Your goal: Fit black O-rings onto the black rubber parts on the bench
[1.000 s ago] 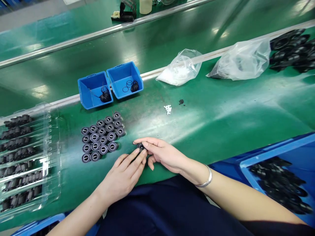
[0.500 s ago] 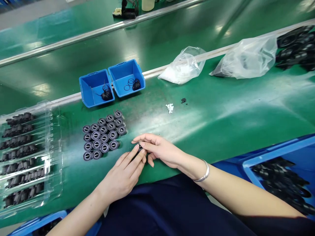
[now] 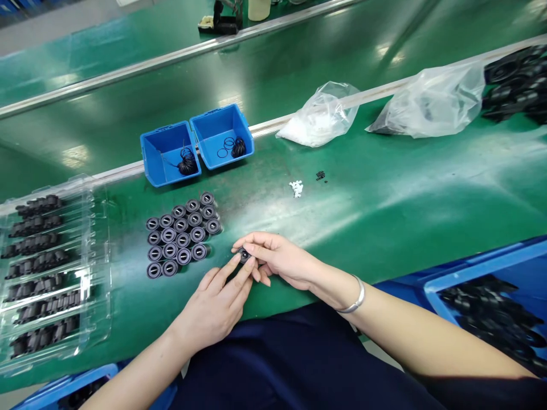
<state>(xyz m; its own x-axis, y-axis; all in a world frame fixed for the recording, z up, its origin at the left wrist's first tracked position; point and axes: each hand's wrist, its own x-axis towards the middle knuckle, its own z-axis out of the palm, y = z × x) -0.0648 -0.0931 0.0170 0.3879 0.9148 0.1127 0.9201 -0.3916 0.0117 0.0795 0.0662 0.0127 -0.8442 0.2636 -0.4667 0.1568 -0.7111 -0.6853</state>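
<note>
Between the fingertips of both hands is a small round black plastic part [image 3: 245,255], its ringed face turned up. My right hand [image 3: 277,259] comes from the right and grips it with thumb and curled fingers. From the left, my left hand [image 3: 222,304] closes its fingertips on the part's near side. Most of the part's body is hidden by the fingers. Left of the hands, several similar round black parts [image 3: 183,240] stand upright in close rows, each with a light slot-like mark on top.
Two blue bins [image 3: 171,177] hold black rubber rings [image 3: 238,148]. Small white pieces [image 3: 296,188] and tiny black pieces [image 3: 320,176] lie beyond my hands. Clear bags [image 3: 318,122] rest along the rail. A clear plastic tray [image 3: 96,273] with black parts is at left; a blue crate [image 3: 431,293] is at right.
My fingers have shifted slightly on the black part, and more of its round face shows. The whole scene sits a little further right in the picture.
</note>
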